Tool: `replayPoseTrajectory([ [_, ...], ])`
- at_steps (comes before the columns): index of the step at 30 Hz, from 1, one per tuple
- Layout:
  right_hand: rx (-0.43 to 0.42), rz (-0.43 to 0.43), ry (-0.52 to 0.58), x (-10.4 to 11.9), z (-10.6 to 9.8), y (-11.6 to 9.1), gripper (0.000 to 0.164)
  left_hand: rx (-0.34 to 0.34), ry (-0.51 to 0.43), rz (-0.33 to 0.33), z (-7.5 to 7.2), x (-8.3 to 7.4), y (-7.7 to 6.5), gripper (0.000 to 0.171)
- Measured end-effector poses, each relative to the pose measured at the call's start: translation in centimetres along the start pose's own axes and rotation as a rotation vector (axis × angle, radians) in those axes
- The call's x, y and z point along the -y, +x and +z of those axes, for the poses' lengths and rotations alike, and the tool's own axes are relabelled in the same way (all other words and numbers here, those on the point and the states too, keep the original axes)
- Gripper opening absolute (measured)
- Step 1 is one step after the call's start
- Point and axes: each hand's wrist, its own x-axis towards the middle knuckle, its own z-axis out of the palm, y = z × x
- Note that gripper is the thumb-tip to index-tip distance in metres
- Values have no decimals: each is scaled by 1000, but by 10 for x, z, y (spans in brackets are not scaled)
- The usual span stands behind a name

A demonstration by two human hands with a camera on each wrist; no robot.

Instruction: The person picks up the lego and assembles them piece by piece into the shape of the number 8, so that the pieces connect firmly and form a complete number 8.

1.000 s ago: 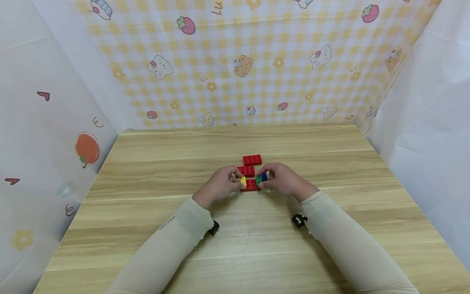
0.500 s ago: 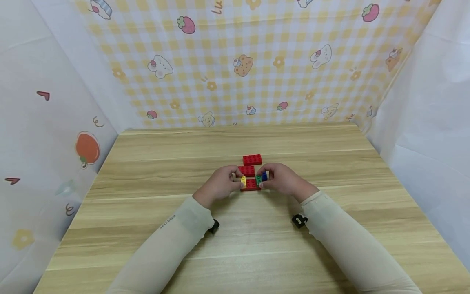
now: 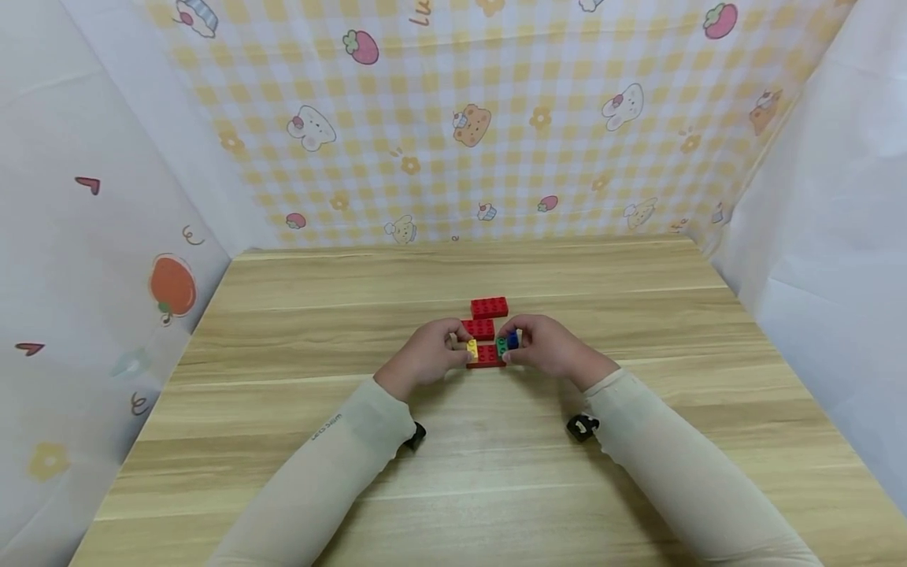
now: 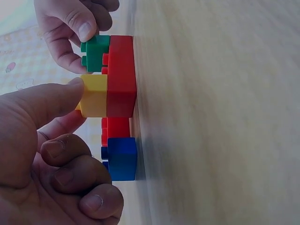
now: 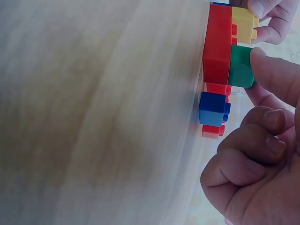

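Hands (image 3: 423,354) (image 3: 549,345) still pinch yellow block (image 4: 95,97) and green block (image 5: 240,68), both unmoved.

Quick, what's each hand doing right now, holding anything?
Left hand: pinching the yellow block on one end of the nearest red brick.
Right hand: pinching the green block on that brick's other end.

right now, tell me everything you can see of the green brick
The green brick is small, blocky and looks like smooth plastic, with two round studs showing on top. It sits upright, studs up, on the right end of the nearest red brick, its base against that brick's top. Bare red studs separate it from the yellow brick on the other end. The right hand pinches it, partly covering it.
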Motion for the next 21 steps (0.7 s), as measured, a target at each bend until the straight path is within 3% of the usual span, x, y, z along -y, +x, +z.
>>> replayPoseTrajectory([
  [21,-28,12,48,0,3,0,30,6,33,-18,-3,-4,-1,16],
])
